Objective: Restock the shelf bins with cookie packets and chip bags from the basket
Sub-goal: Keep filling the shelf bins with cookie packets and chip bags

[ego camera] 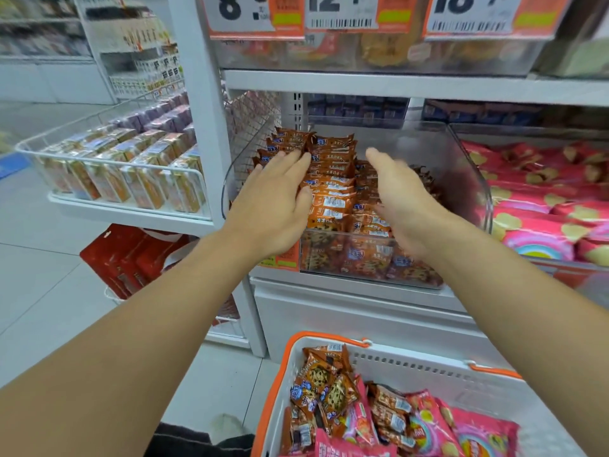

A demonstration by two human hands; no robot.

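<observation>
Both my hands are in the clear bin (468, 179) on the middle shelf (362, 85), squaring up the cookie packets (333, 183). My left hand (273, 206) lies flat and spread against the left flank of the stack, fingertips on the rearmost packets near the bin's back left corner. My right hand (400, 199) is open too, palm turned inward, just beside the stack's right side; whether it touches I cannot tell, as it is a little blurred. Neither hand holds anything. I judge I have them so to press the rows between them: the packets are slick, crinkly foil pillows standing on edge, and they slump sideways unless packed tight.

The bin is hard clear plastic with rounded corners and a low front wall, so the brown wrappers show through it. The right half of the bin looks nearly bare, so there seems room for more. In the bin to the right lie pink chip bags (540, 206), puffy and glossy.

The basket (428, 367), white plastic with an orange rim, sits below at my front, with more cookie packets at its left and pink chip bags toward the right, not yet shelved.
</observation>
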